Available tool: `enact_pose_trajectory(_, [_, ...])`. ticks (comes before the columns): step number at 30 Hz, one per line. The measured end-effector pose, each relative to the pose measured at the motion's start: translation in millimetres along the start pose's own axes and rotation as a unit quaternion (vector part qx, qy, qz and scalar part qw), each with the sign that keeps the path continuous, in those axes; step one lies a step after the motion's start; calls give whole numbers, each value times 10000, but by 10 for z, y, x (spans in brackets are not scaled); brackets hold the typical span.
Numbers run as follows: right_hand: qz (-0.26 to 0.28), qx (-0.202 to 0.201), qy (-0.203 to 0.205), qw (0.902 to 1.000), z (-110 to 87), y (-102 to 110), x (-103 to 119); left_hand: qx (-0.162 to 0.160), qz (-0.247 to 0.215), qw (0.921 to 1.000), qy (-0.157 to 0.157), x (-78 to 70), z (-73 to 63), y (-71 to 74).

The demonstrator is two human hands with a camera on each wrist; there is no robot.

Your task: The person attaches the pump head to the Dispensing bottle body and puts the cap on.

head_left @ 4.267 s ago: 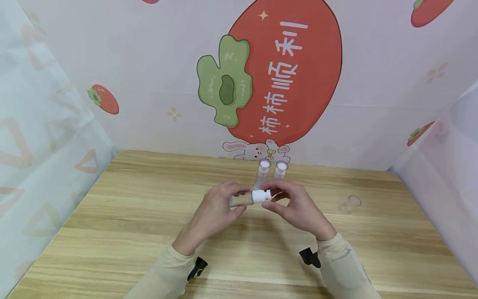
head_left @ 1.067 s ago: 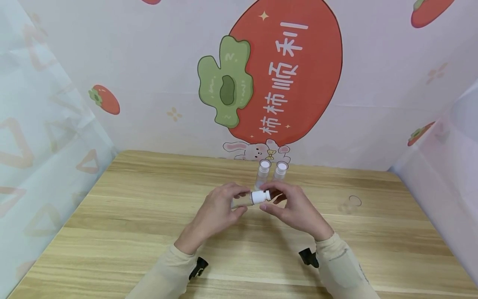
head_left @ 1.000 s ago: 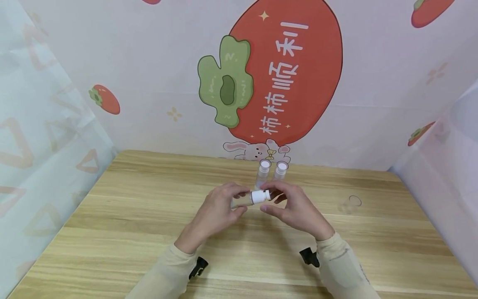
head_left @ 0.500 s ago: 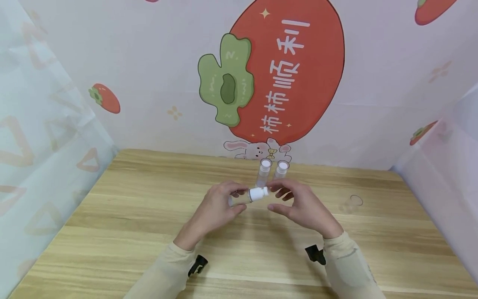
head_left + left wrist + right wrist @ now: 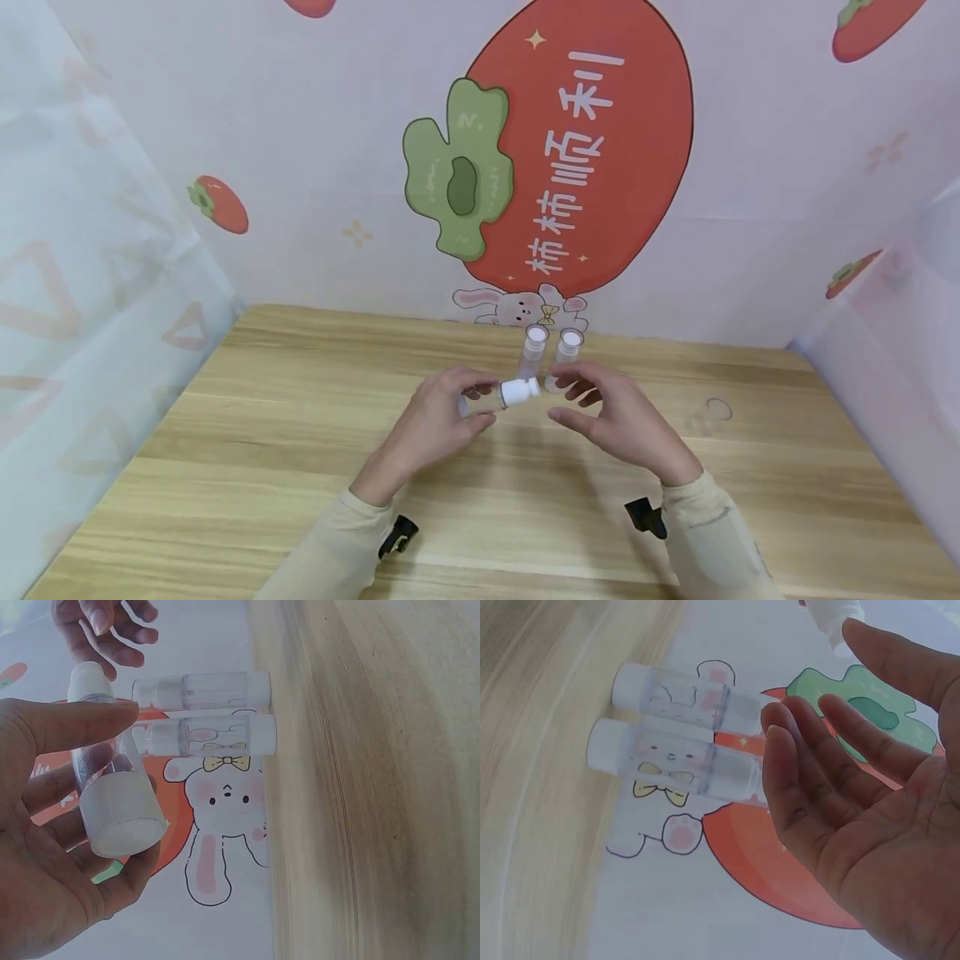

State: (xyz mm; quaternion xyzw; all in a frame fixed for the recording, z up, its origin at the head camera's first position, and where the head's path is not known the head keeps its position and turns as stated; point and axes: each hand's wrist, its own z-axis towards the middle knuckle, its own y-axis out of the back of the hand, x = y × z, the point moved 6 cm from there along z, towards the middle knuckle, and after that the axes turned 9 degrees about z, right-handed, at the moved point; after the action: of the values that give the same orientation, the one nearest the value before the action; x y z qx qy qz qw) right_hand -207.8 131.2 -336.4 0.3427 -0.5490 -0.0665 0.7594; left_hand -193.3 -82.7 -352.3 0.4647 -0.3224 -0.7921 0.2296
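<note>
My left hand (image 5: 431, 425) holds a small clear pump bottle (image 5: 516, 392) tilted sideways above the table, its white top toward the right. In the left wrist view the thumb and fingers wrap the clear body of this bottle (image 5: 120, 814), the white base facing the camera. Just right of the white top, my right hand (image 5: 626, 421) hangs apart from it, fingers loosely bent with nothing in them. Two similar clear bottles with white tops, the left one (image 5: 533, 350) and the right one (image 5: 567, 346), stand upright side by side behind the hands.
A clear round cap-like piece (image 5: 716, 410) lies on the wooden table (image 5: 300, 400) to the right; its outline is faint. A printed backdrop (image 5: 330, 108) rises behind the table's far edge, with sheeting at both sides. Black wrist mounts (image 5: 397, 536) sit under the sleeves.
My right hand has let go of the held bottle's white top and drawn away to the right. My left hand keeps its hold, nearly still. The standing bottles stay put.
</note>
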Motion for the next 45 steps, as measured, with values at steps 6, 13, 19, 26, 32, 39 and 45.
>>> enact_pose_trajectory(6, [-194,-107,-128,9997,-54,96,-44,-15,27,10000,37,9,-6,9])
enact_pose_trajectory(13, [-700,-281,-130,9971,-147,252,-128,7,-52,10000,46,7,-8,7])
enact_pose_trajectory(19, [-1121,-613,-220,9916,-256,428,-229,38,-58,10000,56,-2,-12,21])
enact_pose_trajectory(26, [-1422,-1188,-56,9827,-380,662,-331,67,-7,10000,42,-12,-10,23])
enact_pose_trajectory(32, [-1943,-1609,206,9674,-483,867,-386,97,-57,9999,-3,-12,-3,16])
enact_pose_trajectory(39, [-2085,-1862,-420,9592,-583,1097,-564,126,-146,9998,39,-17,-9,21])
enact_pose_trajectory(45, [-2113,-1631,-1065,9578,-626,1180,-724,136,-128,9998,12,-36,-12,23])
